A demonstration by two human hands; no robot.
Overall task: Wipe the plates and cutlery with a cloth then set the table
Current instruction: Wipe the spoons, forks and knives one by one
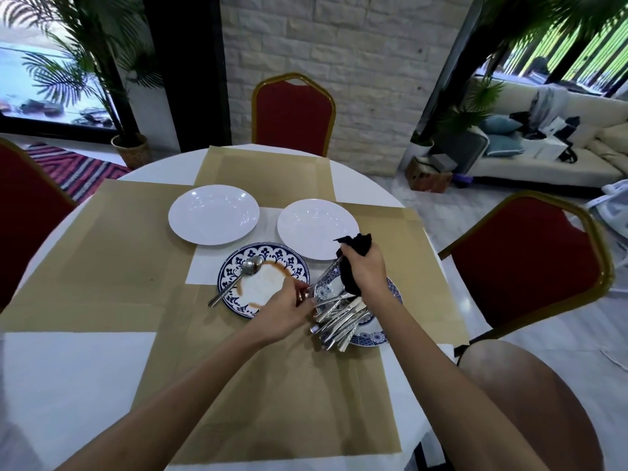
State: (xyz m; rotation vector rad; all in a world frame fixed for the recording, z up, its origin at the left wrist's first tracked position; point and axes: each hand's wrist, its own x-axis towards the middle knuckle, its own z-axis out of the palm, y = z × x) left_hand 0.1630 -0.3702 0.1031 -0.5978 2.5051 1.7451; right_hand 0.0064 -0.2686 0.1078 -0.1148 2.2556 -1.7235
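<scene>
One utensil slants rightward into cloth.

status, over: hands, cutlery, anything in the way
Both busy: left hand pinches a utensil by one end; right hand wraps black cloth round the other. Cutlery pile sits on patterned plate; stained plate holds a spoon. Nothing blocking.

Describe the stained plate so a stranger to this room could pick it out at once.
Start at the round table and find the two plain white plates at its middle. Just nearer the person lie two blue-patterned plates: the stained plate is the left one, with a brown ring and a spoon on it, while its neighbour holds piled cutlery.
</scene>
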